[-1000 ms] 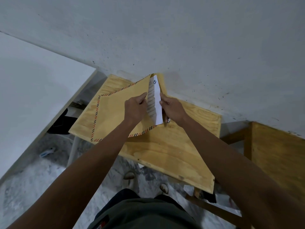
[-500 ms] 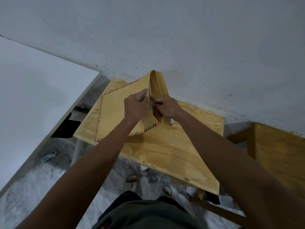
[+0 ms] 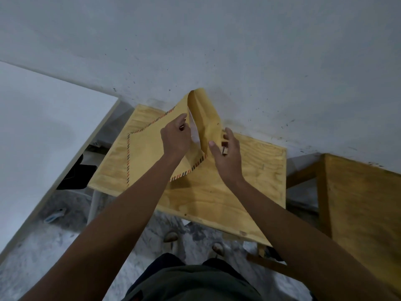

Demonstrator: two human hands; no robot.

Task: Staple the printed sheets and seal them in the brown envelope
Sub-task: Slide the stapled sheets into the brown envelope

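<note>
While the left hand (image 3: 176, 139) pinches the brown envelope's (image 3: 152, 148) mouth edge on the plywood worktop (image 3: 249, 181), the right hand (image 3: 226, 153) hovers with relaxed fingers beside the raised flap (image 3: 206, 118). Printed sheets (image 3: 193, 132) peek inside; thin, floppy paper, so take hold at the flap's edge.

Bare plywood tabletop (image 3: 249, 181) right of envelope (image 3: 149, 153); raised flap (image 3: 206, 114) and wall (image 3: 238, 61) block far side; white panel (image 3: 43, 127) crowds left.

head-worn view, steeply downward, close above table (image 3: 249, 192)
</note>
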